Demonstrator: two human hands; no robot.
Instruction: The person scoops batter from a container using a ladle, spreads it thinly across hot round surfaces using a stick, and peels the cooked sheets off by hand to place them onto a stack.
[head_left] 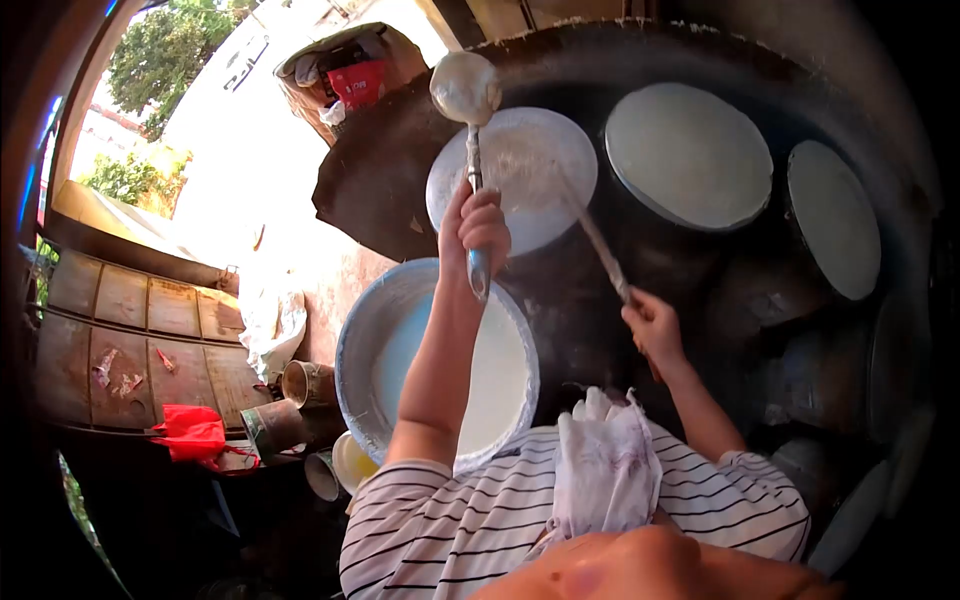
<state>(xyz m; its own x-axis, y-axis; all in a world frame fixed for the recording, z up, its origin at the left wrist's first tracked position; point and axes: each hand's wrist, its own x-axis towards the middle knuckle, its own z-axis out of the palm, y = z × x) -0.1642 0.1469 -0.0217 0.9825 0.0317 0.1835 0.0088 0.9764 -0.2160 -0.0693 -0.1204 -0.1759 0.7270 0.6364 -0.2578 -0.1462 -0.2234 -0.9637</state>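
Observation:
My left hand (483, 222) is closed round the handle of a ladle (466, 88), whose bowl is coated in whitish stuff and stands over the far edge of a round white pan (535, 225). My right hand (655, 328) grips a long thin stick (598, 240); its far tip reaches the pan's surface. Beneath my left forearm is a large basin (362, 345) holding white liquid (495, 385). Two round white-topped pans, one large (690, 157) and one further right (834, 220), sit on the dark stove surface.
A bag with a red packet (358, 84) stands beyond the stove's left edge. At the left are a tiled ledge (125, 300), a red plastic bag (195, 433), a white sack (272, 325) and some buckets (275, 427). A dark raised rim (700, 45) curves behind the pans.

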